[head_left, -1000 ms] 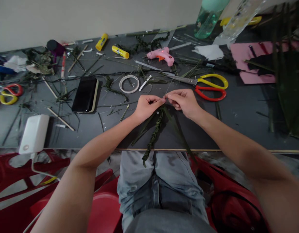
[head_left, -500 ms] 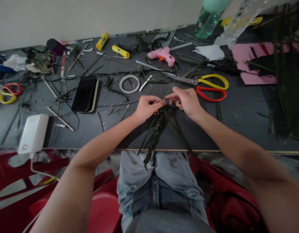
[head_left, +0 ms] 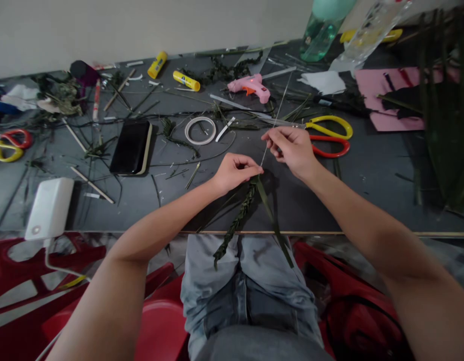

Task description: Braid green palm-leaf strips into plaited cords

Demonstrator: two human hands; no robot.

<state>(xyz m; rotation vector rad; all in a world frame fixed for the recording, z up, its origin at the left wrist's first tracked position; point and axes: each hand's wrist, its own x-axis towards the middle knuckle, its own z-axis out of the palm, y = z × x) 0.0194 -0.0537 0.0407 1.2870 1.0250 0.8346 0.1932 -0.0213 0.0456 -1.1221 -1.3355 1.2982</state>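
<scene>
My left hand [head_left: 237,173] is closed in a pinch at the top of a dark green braided leaf strip [head_left: 241,213], which hangs over the table edge toward my lap. A flat loose leaf strand [head_left: 269,208] dangles beside the braid. From the left fingertips a thin pale strip [head_left: 280,108], stem-like or string-like, runs up and to the right. My right hand [head_left: 290,148] pinches this strip partway along, and its free end rises toward the glue gun. Just behind the right hand lie scissors [head_left: 331,144] with one yellow and one red handle, their blades partly hidden.
On the dark table [head_left: 370,175] lie a phone [head_left: 130,146], a tape roll [head_left: 200,131], a pink glue gun [head_left: 250,86], yellow glue sticks [head_left: 186,80] and leaf scraps. A white power bank [head_left: 50,206] sits at the left edge. Bottles [head_left: 322,37] stand at the back right.
My right hand has moved up and slightly right, apart from the left, and the thin strip now shows between them. My left hand has lowered slightly; the braid's lower end has swung left.
</scene>
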